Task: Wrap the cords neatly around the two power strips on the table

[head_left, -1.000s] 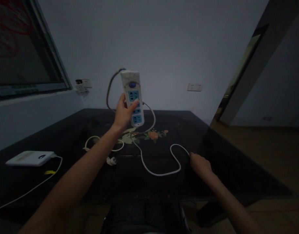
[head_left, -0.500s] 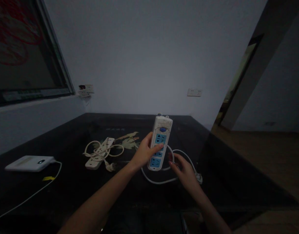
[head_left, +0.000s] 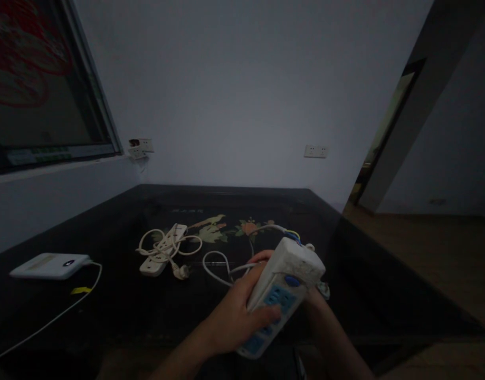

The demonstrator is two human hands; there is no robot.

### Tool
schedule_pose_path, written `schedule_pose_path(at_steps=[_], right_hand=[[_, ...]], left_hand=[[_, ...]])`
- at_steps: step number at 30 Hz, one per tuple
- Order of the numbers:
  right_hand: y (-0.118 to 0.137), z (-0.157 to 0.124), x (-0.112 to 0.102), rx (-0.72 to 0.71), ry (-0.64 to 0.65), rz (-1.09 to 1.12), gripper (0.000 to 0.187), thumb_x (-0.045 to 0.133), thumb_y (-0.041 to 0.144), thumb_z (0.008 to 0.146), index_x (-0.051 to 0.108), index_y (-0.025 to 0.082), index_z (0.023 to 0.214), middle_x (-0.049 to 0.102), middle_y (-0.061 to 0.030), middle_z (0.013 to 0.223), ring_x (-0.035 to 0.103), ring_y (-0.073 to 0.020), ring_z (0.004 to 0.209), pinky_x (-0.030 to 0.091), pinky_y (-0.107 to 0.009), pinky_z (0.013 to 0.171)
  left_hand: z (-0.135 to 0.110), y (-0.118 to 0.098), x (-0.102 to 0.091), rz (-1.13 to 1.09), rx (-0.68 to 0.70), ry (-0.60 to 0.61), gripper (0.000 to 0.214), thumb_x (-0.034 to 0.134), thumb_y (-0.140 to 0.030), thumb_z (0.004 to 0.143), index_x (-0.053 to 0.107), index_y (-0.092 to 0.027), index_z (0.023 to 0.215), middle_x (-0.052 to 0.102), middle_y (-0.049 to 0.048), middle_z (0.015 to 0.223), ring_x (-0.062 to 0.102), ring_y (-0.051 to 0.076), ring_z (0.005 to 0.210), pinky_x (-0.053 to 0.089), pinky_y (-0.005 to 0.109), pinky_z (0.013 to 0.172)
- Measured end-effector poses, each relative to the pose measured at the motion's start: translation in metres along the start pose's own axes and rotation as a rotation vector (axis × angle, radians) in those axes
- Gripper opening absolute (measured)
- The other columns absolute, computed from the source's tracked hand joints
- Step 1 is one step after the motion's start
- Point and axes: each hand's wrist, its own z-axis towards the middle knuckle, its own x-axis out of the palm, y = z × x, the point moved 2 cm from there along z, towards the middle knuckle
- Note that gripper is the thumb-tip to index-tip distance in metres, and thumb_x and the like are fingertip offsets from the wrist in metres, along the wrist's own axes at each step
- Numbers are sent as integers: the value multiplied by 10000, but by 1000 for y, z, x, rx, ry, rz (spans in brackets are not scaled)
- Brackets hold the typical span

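A white power strip with blue sockets and a blue switch is gripped by my left hand, its thumb lying across the sockets. The strip is tilted, its switch end raised toward the upper right. Blue and yellow wires show where the cord enters that end. Behind the strip is my right hand, mostly hidden, with curled fingers showing at the strip's left side around the white cord. The cord's plug lies to the right, partly covered by the right forearm.
Left of my hands, another white power strip lies with its cord looped over it and its plug alongside. A white power bank with a cable is farther left on the black table. Wall sockets are behind.
The power strip has come closer to me and tilted, its switch end now to the right. My right hand has moved behind it, and the cord loops have shifted left.
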Motion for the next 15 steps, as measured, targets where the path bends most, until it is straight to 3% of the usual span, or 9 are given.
schedule_pose_path(at_steps=[4, 10, 15], right_hand=[[15, 12, 3, 53, 71, -24, 194, 685, 367, 759, 719, 213, 871, 660, -29, 715, 602, -181, 645, 486, -289, 579], [7, 23, 20, 33, 79, 216, 298, 622, 337, 804, 639, 227, 1080, 646, -11, 811, 603, -160, 697, 497, -275, 614], [-4, 37, 24, -94, -99, 197, 290, 674, 357, 758, 590, 259, 1018, 629, -22, 929, 607, -195, 863, 509, -331, 769]], left_hand=[[-8, 8, 13, -220, -86, 86, 642, 688, -527, 735, 477, -260, 1279, 668, 69, 949, 649, 191, 746, 501, 299, 669], [1, 10, 13, -375, -71, 14, 595, 704, -454, 753, 400, -234, 1215, 663, 60, 893, 653, 157, 651, 508, 265, 590], [-1, 3, 12, -416, -60, 89, 608, 745, -387, 727, 397, -236, 1202, 669, 79, 951, 666, 160, 698, 508, 259, 614]])
